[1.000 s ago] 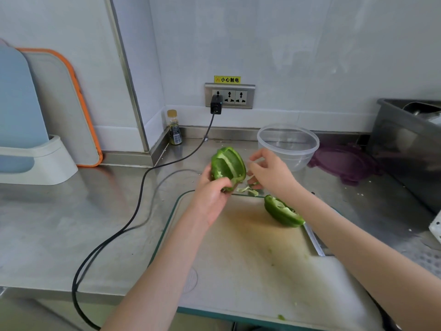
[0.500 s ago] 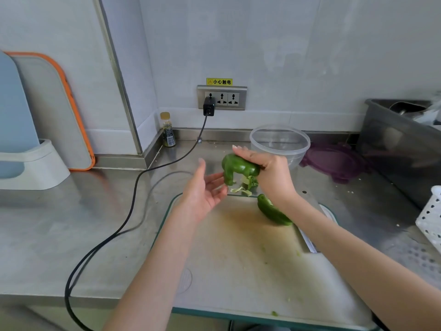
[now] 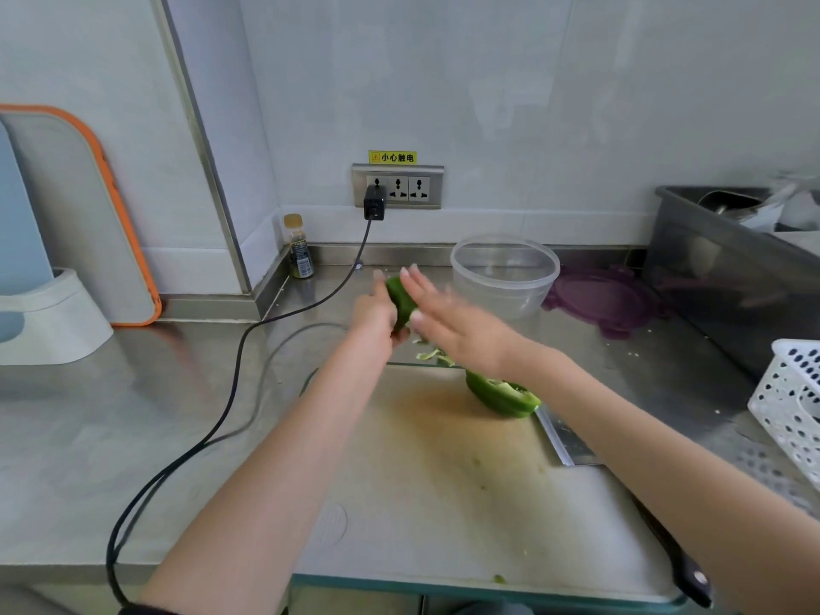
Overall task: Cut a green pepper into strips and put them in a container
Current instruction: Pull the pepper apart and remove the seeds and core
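Green pepper is so far only halved: 1 half [image 3: 503, 395] lies on the cutting board [image 3: 443, 481], the other [image 3: 401, 301] is gripped in the left hand [image 3: 377, 315] while the flat, blurred right hand [image 3: 452, 321] strikes it. No strips yet; the container [image 3: 506, 277] holds nothing.

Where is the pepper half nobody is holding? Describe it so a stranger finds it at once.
Start at the cutting board on the steel counter. At its far right edge, beside the knife blade, lies the green pepper half, cut side up. Unlike the other half, gripped in the left hand, no hand grips it.
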Available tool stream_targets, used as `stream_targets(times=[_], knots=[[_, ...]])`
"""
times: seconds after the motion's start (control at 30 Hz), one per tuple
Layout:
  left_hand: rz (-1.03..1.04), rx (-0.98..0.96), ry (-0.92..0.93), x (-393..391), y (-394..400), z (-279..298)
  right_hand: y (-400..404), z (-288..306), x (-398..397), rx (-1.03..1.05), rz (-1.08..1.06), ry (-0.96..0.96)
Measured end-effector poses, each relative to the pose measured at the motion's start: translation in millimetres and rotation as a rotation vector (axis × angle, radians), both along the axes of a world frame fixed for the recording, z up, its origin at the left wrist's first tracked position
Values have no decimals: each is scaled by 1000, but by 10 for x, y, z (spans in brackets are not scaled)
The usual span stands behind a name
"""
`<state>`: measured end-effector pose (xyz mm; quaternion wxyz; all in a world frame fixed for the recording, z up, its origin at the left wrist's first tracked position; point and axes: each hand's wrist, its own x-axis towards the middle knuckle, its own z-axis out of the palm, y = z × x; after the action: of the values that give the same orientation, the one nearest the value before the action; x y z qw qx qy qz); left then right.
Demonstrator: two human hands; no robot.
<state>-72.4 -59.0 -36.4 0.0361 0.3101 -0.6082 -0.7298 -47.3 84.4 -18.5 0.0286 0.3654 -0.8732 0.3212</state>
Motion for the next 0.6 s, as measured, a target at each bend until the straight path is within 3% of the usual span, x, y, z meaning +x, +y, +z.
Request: stream_targets(times=[0.03,0.13,0.2,0.3,0.4,0.5,0.6], knots=[[-9,10,-15,-29,10,-15,-35,-40,14,25,-4,-35],[-31,181,-9,-110,30,-61,-69,-19,-32,-165,-156,39],[-66,232,-9,-110,41,-56,-106,-45,10,-66,-51,-58],[-35,248,-81,-94,40,-18,-90,-61,-4,-171,-127,-138],[-38,202,-104,-83,46,16,-54,-67,-16,-113,-137,-274],[-26,303,-17,-67,76,66,-60,-74,-11,-309,-204,-274],[-44,256,-44,-6,106,69,-47,-114,11,-136,-134,-383]])
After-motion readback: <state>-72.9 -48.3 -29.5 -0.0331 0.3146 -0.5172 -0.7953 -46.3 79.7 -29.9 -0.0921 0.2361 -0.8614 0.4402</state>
